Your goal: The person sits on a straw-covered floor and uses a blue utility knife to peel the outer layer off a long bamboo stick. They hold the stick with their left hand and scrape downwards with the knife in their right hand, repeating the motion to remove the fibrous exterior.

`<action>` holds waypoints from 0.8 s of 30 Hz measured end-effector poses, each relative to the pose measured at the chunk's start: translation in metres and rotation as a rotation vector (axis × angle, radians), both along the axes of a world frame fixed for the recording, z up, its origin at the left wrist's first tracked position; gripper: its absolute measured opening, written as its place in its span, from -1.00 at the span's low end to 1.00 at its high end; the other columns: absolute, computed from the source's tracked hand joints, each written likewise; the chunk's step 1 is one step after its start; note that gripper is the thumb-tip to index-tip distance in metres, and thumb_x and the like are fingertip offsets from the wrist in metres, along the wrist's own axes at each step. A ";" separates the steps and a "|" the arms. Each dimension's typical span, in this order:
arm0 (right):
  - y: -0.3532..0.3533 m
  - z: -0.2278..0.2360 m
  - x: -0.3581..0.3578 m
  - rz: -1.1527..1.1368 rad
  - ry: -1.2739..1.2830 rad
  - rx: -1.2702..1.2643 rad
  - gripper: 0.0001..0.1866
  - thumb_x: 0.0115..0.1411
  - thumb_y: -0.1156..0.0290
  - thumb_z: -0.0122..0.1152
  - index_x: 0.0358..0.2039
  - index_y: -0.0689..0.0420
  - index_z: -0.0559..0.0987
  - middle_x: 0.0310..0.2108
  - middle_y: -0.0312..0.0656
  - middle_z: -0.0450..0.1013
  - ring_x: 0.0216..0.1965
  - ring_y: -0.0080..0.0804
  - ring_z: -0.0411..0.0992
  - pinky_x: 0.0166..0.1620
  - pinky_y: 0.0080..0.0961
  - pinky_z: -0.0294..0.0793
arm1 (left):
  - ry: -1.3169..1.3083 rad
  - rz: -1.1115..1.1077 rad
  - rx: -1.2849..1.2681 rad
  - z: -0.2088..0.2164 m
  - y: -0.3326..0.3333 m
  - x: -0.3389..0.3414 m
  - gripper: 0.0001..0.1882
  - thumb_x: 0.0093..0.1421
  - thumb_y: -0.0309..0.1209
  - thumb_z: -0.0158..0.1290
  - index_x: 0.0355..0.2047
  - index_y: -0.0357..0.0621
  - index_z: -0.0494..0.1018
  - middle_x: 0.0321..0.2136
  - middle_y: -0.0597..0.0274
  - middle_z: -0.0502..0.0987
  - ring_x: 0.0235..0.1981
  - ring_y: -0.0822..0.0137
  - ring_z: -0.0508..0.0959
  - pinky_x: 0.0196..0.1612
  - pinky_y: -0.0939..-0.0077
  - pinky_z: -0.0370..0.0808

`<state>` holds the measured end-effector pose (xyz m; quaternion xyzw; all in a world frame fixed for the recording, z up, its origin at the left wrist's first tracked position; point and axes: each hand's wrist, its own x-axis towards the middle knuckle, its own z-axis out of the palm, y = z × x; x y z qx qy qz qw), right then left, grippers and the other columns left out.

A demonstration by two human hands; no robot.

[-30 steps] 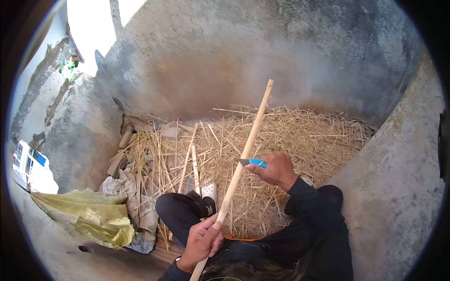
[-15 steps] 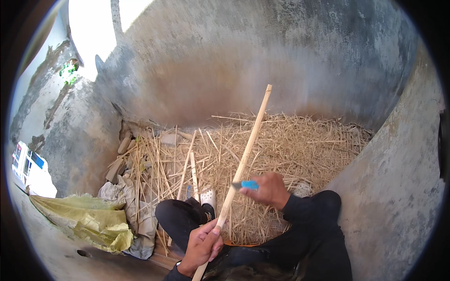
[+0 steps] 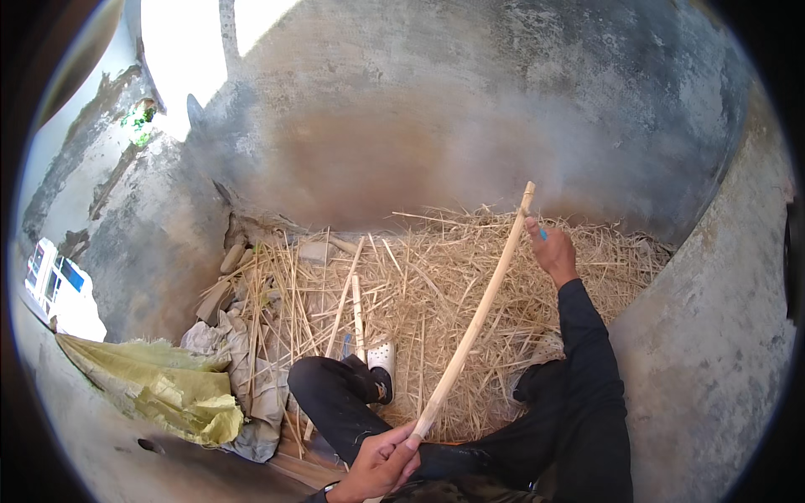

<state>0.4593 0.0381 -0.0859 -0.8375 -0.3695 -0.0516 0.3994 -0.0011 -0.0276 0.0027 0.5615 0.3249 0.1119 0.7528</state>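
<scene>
One long, pale strip (image 3: 474, 333) slants from six o'clock to two. The left hand (image 3: 384, 466) grips it low; the right hand (image 3: 557, 256), at three o'clock, clasps a blue tool (image 3: 542, 235). Paring seems well advanced; what remains is unclear.

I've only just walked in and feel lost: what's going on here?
A seated person holds a long, pale wooden strip toward its near end with the left hand; the right hand has a blue-handled knife close to the far end, though whether it touches is hard to tell. A heap of straw-coloured slivers lies beneath, with a crumpled yellowish sheet at left.
</scene>
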 end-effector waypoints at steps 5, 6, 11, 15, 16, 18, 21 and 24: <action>-0.001 0.007 -0.030 0.161 0.063 -0.035 -0.18 0.18 -0.40 -0.17 -0.81 0.14 0.42 -0.84 -0.20 0.26 -0.76 -0.28 0.27 -0.64 -0.29 0.17 | 0.071 0.068 0.065 0.002 0.005 -0.001 -0.56 0.41 -0.32 -0.17 0.22 -0.26 0.22 -0.67 0.43 0.31 -0.78 0.67 0.21 -0.72 0.79 0.16; -0.004 0.011 -0.060 0.272 0.029 0.013 -0.21 0.16 -0.40 -0.12 -0.79 0.11 0.45 -0.84 -0.24 0.27 -0.78 -0.35 0.25 -0.66 -0.32 0.17 | 0.061 0.082 0.074 0.002 0.010 0.002 -0.56 0.41 -0.32 -0.17 0.22 -0.26 0.22 -0.67 0.43 0.31 -0.78 0.67 0.22 -0.71 0.79 0.16; -0.040 0.020 -0.170 0.649 -0.260 -0.065 -0.23 0.10 -0.45 -0.11 -0.71 0.07 0.53 -0.83 -0.19 0.32 -0.76 -0.26 0.39 -0.64 -0.30 0.33 | 0.044 0.087 0.055 0.001 0.029 0.014 -0.57 0.40 -0.34 -0.17 0.22 -0.25 0.23 -0.66 0.43 0.31 -0.78 0.66 0.22 -0.72 0.78 0.16; -0.015 0.011 -0.138 0.471 -0.135 -0.144 -0.24 0.09 -0.44 -0.08 -0.73 0.06 0.54 -0.84 -0.17 0.34 -0.77 -0.22 0.40 -0.64 -0.28 0.36 | 0.080 0.106 0.083 0.006 0.024 0.014 -0.56 0.39 -0.32 -0.16 0.21 -0.25 0.25 -0.68 0.39 0.32 -0.80 0.65 0.21 -0.75 0.77 0.16; -0.012 0.016 -0.129 0.408 -0.087 -0.208 -0.24 0.08 -0.44 -0.07 -0.72 0.07 0.55 -0.83 -0.16 0.36 -0.76 -0.22 0.42 -0.63 -0.29 0.38 | 0.089 0.105 0.081 0.005 0.024 0.015 -0.56 0.40 -0.33 -0.16 0.22 -0.25 0.25 -0.68 0.41 0.31 -0.80 0.65 0.21 -0.74 0.77 0.15; -0.019 0.017 -0.145 0.507 -0.133 -0.153 -0.24 0.08 -0.42 -0.05 -0.75 0.07 0.54 -0.82 -0.14 0.37 -0.76 -0.21 0.42 -0.64 -0.29 0.38 | 0.107 0.105 0.077 0.005 0.025 0.015 -0.56 0.40 -0.33 -0.17 0.22 -0.24 0.24 -0.68 0.45 0.29 -0.78 0.67 0.21 -0.72 0.77 0.15; -0.044 0.021 -0.188 0.715 -0.195 -0.028 -0.24 0.07 -0.43 -0.03 -0.77 0.07 0.53 -0.83 -0.14 0.36 -0.76 -0.19 0.42 -0.64 -0.29 0.38 | 0.109 0.093 0.140 0.009 0.027 0.020 -0.57 0.39 -0.36 -0.15 0.21 -0.26 0.26 -0.68 0.45 0.29 -0.74 0.67 0.22 -0.68 0.76 0.15; -0.028 0.009 -0.174 0.622 -0.189 -0.100 -0.24 0.06 -0.43 -0.01 -0.77 0.09 0.53 -0.83 -0.13 0.36 -0.76 -0.19 0.41 -0.63 -0.28 0.38 | 0.070 0.117 0.303 0.000 0.023 0.014 -0.59 0.38 -0.39 -0.13 0.20 -0.28 0.27 -0.67 0.45 0.29 -0.68 0.66 0.23 -0.62 0.74 0.16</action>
